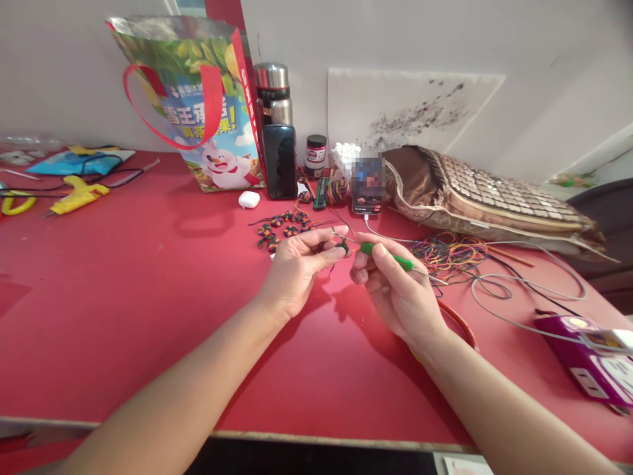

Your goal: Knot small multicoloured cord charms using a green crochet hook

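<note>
My left hand (299, 267) pinches a small dark crocheted piece (343, 247) between thumb and fingers. In my right hand (395, 284) is a crochet hook (390, 257) with a green handle, its thin metal tip reaching left to the piece. An orange strand of yarn runs between the two hands. Just beyond my left hand lie several small multicoloured crocheted pieces (270, 232). Behind them is a ball of multicoloured yarn (338, 191). Right of my right hand spreads a loose tangle of yarn (448, 254).
On the red table (148, 316) stand a gift bag (222, 152), a thermos (273, 86), a dark phone (280, 161), a lit phone (366, 198) on a cable and a jar (316, 155). A glue gun (79, 194) lies left; a sequined bag (514, 191) and purple power strip (583, 356) are right.
</note>
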